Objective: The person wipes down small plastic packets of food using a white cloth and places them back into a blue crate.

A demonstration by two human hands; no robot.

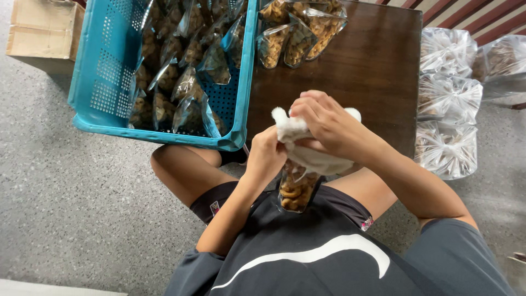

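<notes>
I'm wiping a snack bag (296, 192) over my lap, left hand (265, 156) gripping it, right hand (327, 125) clutching the cloth (312, 159); next I'd judge it goes to the crate (109, 71) at ten o'clock.

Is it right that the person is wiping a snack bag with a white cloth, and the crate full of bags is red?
Not quite. The head view shows the crate is blue, not red. The rest holds: both hands, left hand and right hand, hold a white cloth around a snack bag.
</notes>
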